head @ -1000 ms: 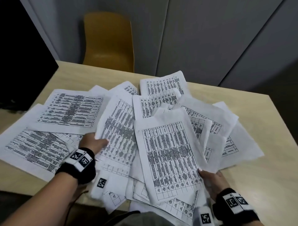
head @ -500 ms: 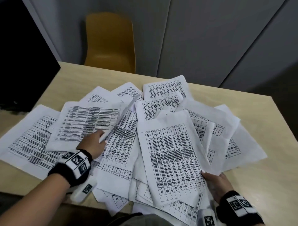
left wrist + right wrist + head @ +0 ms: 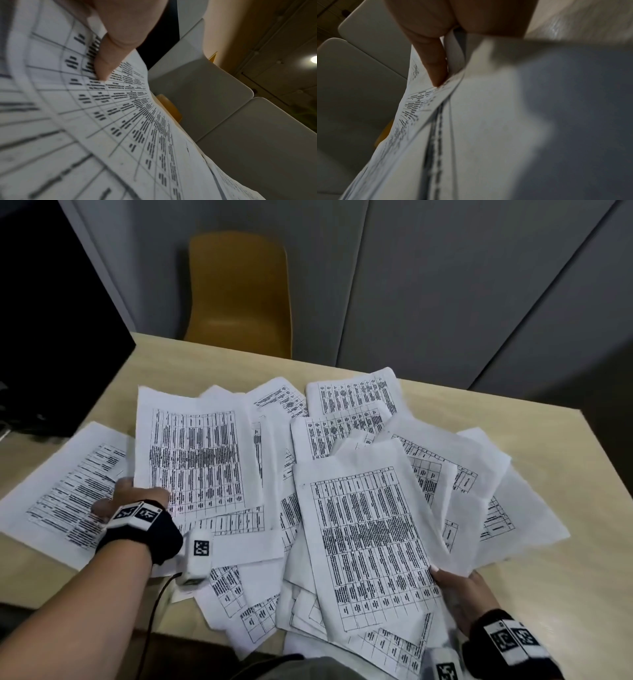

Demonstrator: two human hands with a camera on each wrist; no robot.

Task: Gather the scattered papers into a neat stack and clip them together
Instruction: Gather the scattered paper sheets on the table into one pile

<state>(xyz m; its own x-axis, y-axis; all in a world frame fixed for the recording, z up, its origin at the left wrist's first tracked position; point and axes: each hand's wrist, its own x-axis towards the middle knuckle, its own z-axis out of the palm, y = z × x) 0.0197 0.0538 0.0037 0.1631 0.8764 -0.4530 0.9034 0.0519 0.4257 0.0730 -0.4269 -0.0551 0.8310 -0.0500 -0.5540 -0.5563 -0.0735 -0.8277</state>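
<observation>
We have the desk (image 3: 565, 594) under us, pale wood, with the papers (image 3: 346, 419) fanned across most of its middle and left, overlapping at all angles, several hanging over the near edge. Each is a white sheet printed with a dense black table; edges look soft and slightly curled, so we judge they will slide and buckle easily.

Behind the desk stands a yellow chair (image 3: 239, 292), and a dark monitor (image 3: 51, 337) sits at far left.

Our left hand (image 3: 132, 494) has its grip closed on a lifted sheet (image 3: 195, 460), thumb (image 3: 109, 63) pressed on the printed face at its near edge. The sheet's long axis runs near to far.

Our right hand (image 3: 459, 590) grips the right bundle (image 3: 363, 542), thumb (image 3: 435, 63) on top at the near right corner, its long axis likewise near to far.

What matters next: the bundle lies right of the lifted sheet, both similarly oriented, so we judge the left hand should carry its sheet rightward onto the bundle. No clip is visible.
</observation>
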